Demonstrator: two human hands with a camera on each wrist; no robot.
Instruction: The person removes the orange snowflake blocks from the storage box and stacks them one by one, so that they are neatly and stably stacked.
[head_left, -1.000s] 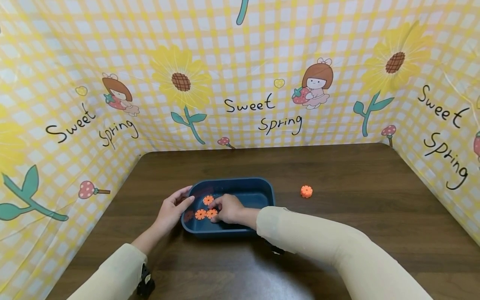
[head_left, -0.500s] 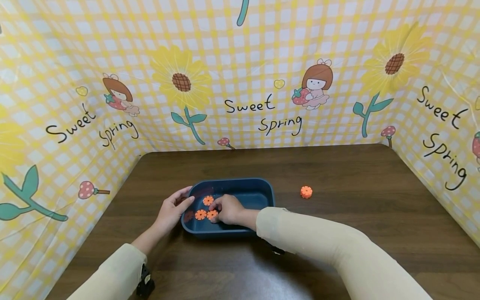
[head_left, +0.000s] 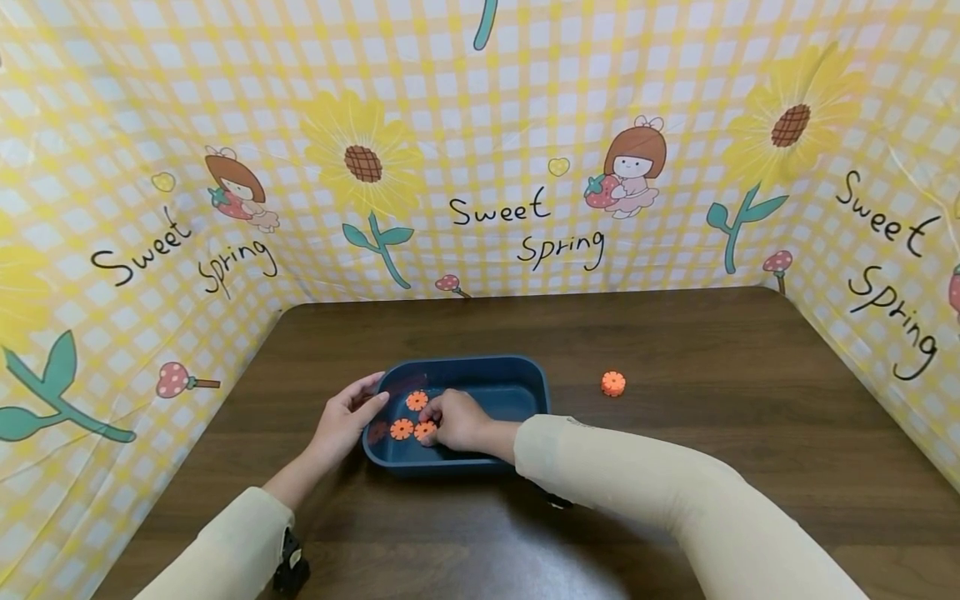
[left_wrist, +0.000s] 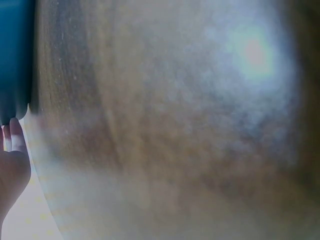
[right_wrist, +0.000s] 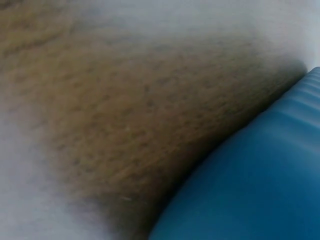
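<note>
In the head view, my left hand (head_left: pixel 342 422) grips the left end of a dark blue tray (head_left: pixel 480 468), thumb over the rim and fingers outside. Fingertips also touch the tray's end in the left wrist view. My right hand (head_left: pixel 459 419) reaches inside and pinches an orange notched disc (head_left: pixel 425 431) between thumb and fingers, partly covering it. Left of that one lies a second orange disc (head_left: pixel 401 429). Another orange disc (head_left: pixel 417 401) lies a little farther back. The right wrist view has only the tray's outer wall (right_wrist: pixel 250 185) and blurred tabletop.
A small stack of orange discs (head_left: pixel 612 383) stands on the brown wooden table (head_left: pixel 675 350), right of the tray. Yellow checked cloth (head_left: pixel 495 150) hangs along the table's back and sides.
The pinched disc has shifted very slightly toward the person and to the right. The left hand, the tray and the stack stay where they were.
</note>
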